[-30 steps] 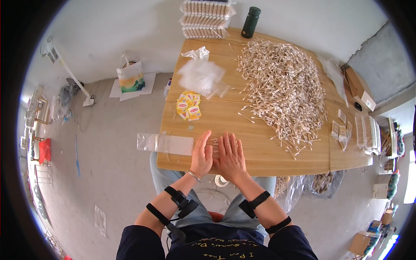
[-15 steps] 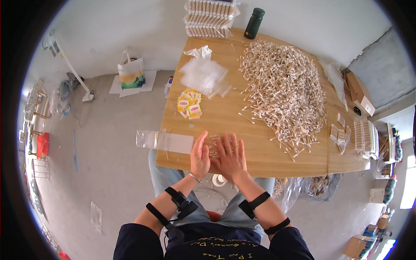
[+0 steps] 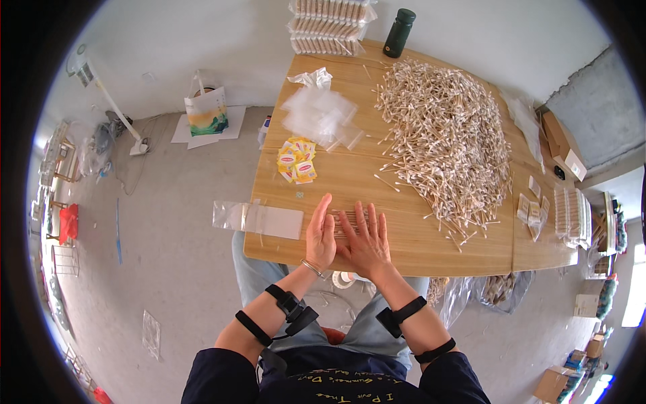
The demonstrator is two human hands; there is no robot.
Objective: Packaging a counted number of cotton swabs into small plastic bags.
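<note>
My right hand (image 3: 366, 240) lies flat with its fingers spread over a small row of cotton swabs (image 3: 344, 217) on the table. Most of that row is hidden under the palm and fingers. Standing on its edge along the left end of the swabs is my left hand (image 3: 321, 237), its fingers stretched out and nothing held in it. Just left of it are a white card (image 3: 283, 222) and a clear plastic bag (image 3: 229, 216) that hangs past the table's left edge. A large heap of loose cotton swabs (image 3: 447, 145) covers the right part of the table.
Yellow-and-white paper labels (image 3: 296, 161) lie by a pile of clear bags (image 3: 319, 116) on the wooden table (image 3: 404, 252). Packed swab bundles (image 3: 328, 27) and a dark green bottle (image 3: 400, 33) stand at the back. More packs (image 3: 572, 215) sit at the right end.
Both hands have shifted slightly to the right along the table. My right hand's fingers are spread a little wider over the swabs.
</note>
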